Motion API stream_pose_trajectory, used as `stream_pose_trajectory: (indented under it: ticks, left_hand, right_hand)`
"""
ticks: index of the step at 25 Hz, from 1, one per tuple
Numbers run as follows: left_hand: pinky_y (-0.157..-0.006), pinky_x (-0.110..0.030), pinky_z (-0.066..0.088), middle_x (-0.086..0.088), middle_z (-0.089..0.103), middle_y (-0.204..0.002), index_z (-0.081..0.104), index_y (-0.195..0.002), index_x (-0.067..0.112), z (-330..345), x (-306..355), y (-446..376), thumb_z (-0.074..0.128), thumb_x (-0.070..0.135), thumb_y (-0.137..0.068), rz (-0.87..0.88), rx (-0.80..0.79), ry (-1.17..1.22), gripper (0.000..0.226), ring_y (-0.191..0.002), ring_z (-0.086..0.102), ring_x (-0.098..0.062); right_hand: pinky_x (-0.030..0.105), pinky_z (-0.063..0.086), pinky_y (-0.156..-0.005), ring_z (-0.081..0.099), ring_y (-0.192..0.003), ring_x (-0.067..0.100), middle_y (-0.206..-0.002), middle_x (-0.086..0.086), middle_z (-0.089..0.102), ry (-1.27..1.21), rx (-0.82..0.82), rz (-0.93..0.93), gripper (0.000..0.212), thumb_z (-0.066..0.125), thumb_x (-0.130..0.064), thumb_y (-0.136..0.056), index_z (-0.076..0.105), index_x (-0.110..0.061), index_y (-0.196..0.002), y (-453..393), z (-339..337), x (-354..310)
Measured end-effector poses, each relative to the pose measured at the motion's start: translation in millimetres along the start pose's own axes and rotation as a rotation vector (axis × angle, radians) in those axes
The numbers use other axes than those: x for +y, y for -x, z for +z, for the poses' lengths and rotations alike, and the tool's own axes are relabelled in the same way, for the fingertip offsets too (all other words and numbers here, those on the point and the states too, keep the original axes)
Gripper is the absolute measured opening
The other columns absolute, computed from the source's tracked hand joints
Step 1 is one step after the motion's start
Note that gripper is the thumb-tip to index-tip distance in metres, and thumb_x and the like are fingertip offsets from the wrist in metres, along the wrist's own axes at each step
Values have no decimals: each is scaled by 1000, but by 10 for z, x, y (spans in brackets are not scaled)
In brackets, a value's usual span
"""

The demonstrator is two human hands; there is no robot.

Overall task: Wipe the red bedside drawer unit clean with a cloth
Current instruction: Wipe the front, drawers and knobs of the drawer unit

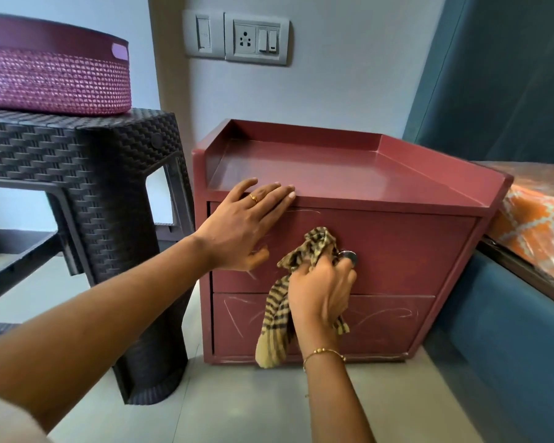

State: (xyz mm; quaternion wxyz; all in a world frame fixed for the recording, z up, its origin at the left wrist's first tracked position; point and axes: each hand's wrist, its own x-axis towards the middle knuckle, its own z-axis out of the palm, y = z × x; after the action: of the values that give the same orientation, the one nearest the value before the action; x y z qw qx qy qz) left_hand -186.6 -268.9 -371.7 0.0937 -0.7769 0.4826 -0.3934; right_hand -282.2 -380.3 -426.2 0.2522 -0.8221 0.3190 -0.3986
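The red unit point(349, 199) stands on the floor between a black stool point(87, 161) on the left and a bed point(538, 225) on the right. The left hand point(243, 225) lies flat, fingers straight, on its top front edge. The right hand point(322, 290) grips a striped cloth point(277, 314) against the top drawer's knob point(349, 256).

We see the red drawer unit point(381, 238) on the floor between a dark woven table point(87, 155) and a blue bed frame point(499, 302). Left hand point(243, 225) lies flat, fingers straight, over the top front edge and upper drawer front. Right hand point(320, 292) grips a striped yellow-brown cloth point(279, 314) bunched against the upper drawer, right at the metal knob point(349, 256); the cloth's tail hangs over the lower drawer. We note chalky scribbles on both drawer fronts. Purple basket point(55, 78) sits on the table; switch panel point(237, 36) on the wall above.
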Motion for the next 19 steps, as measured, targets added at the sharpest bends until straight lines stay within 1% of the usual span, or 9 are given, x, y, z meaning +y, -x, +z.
stream_pose_trajectory:
  ticks: [3,5,7,9,11,14,16,17,19]
  left_hand:
    - [-110,-47,15,-16,37,-146,31,-143,2,9,-54,7,41,47,-68,39,-2,-12,88,-134,38,-30]
    - [-112,-50,11,-16,33,-149,28,-144,2,19,-100,-9,42,48,-70,89,7,-50,88,-138,29,-28]
    - [-113,-52,8,-16,28,-151,25,-144,1,18,-150,6,40,47,-74,129,4,-86,85,-139,22,-26]
    - [-113,-53,7,-14,20,-152,19,-145,2,7,-240,73,37,44,-75,148,5,-119,83,-140,18,-25]
    - [-113,-53,6,-13,16,-152,15,-144,2,1,-324,182,35,41,-76,148,18,-121,81,-140,18,-25]
    - [-113,-55,6,-15,19,-152,20,-144,1,-17,-394,302,37,40,-76,121,9,-146,80,-141,19,-27]
    - [-113,-56,6,-18,21,-152,22,-144,-1,-18,-443,371,40,41,-78,103,13,-176,81,-141,17,-29]
    - [-113,-55,6,-19,22,-152,22,-144,-2,-16,-472,416,41,42,-78,97,11,-188,81,-141,17,-30]
    - [-114,-54,8,-20,21,-151,21,-144,-2,-27,-537,502,44,45,-80,98,-2,-212,82,-140,18,-32]
  right_hand:
    - [34,33,-78,43,-102,34,-112,17,46,-131,93,146,27,51,-24,-90,62,-5,-106,-265,-56,-50]
    - [39,36,-80,45,-98,36,-113,17,46,-159,131,138,23,55,-20,-87,63,-1,-96,-281,-33,-197]
    - [40,44,-69,49,-85,36,-106,18,52,-101,104,-112,12,63,-10,-75,65,-1,-83,-28,74,-361]
    - [37,48,-59,52,-76,33,-102,16,58,-18,57,-394,15,66,-6,-67,66,-4,-82,206,206,-410]
    - [36,48,-57,52,-76,31,-104,14,59,37,45,-475,22,66,-6,-68,67,-6,-90,184,261,-329]
    - [40,48,-63,50,-84,37,-105,17,55,-43,116,-205,14,61,-7,-74,65,-2,-86,-73,118,-101]
    - [40,38,-75,46,-94,37,-113,18,50,-121,135,44,16,56,-11,-82,64,2,-86,-212,72,-33]
    - [37,34,-76,45,-95,37,-114,18,50,-116,150,78,17,55,-12,-83,64,3,-86,-207,79,-56]
    - [39,41,-70,48,-87,38,-106,19,53,-93,148,-76,15,57,-9,-77,64,2,-84,-64,127,-265]
